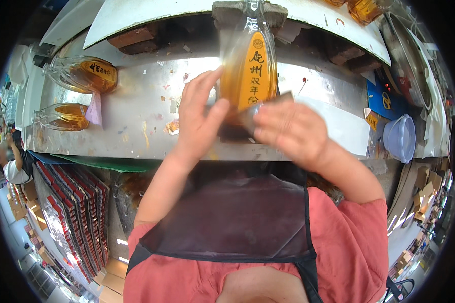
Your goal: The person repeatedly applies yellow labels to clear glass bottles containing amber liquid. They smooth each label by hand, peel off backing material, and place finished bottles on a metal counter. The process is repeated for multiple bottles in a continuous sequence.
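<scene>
Before me a clear glass bottle (231, 83) of amber liquid lies on its back, its neck in a notched grey rest (227, 13). Its long orange label (256, 75) bears dark writing. My left hand (201, 110) is along the bottle's left side, thumb and fingers apart; whether the fingertips press on the glass is not plain. Over the bottle's lower right end, my right hand (294, 128) has its fingers bent around a flat grey-brown piece (282, 98). Motion blurs that hand and the piece, and they cover the label's lower end.
Two more amber bottles (94, 75) (70, 116) lie at the left of the metal bench (144, 91). White sheet (341, 125) lies at right, by a small translucent bucket (399, 138). A raised white board (167, 13) spans the back. Stacked red-edged trays (76, 216) stand lower left; a person (17, 166) is beyond.
</scene>
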Tool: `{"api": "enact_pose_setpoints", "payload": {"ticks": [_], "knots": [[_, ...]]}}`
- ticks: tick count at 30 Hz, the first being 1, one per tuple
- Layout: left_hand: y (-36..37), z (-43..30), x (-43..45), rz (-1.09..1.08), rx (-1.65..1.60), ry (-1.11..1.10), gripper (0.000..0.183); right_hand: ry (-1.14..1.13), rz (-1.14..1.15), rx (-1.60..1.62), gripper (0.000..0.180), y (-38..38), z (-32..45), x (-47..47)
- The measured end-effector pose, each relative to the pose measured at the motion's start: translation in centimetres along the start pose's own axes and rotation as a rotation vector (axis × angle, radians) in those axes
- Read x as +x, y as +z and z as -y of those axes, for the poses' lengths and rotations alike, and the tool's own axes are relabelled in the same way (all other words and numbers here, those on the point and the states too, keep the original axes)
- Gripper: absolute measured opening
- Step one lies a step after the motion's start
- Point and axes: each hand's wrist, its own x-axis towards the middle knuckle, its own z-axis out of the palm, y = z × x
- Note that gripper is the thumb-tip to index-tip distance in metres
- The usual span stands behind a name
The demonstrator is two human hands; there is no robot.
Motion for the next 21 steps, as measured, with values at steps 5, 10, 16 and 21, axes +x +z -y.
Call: {"api": "enact_pose_setpoints", "payload": {"ticks": [5, 10, 16, 21], "knots": [[0.2, -0.6, 0.7, -0.046, -0.048, -0.029, 0.047, 0.141, -0.063, 0.034, 0.018, -0.8, 1.5, -0.2], [0.2, -1.8, 2.3, -0.070, 0.072, 0.034, 0.056, -0.010, -0.001, -0.079, 0.019, 0.0, 1.6, -1.1], [1.1, -1.6, 6.7, -0.091, 0.198, 0.169, 0.066, 0.188, 0.075, 0.061, 0.032, 0.9, 1.7, -3.0], [1.1, -1.1, 10.9, -0.109, 0.169, 0.162, 0.044, 0.310, -0.057, -0.266, 0.029, 0.5, -5.4, 3.1]]}}
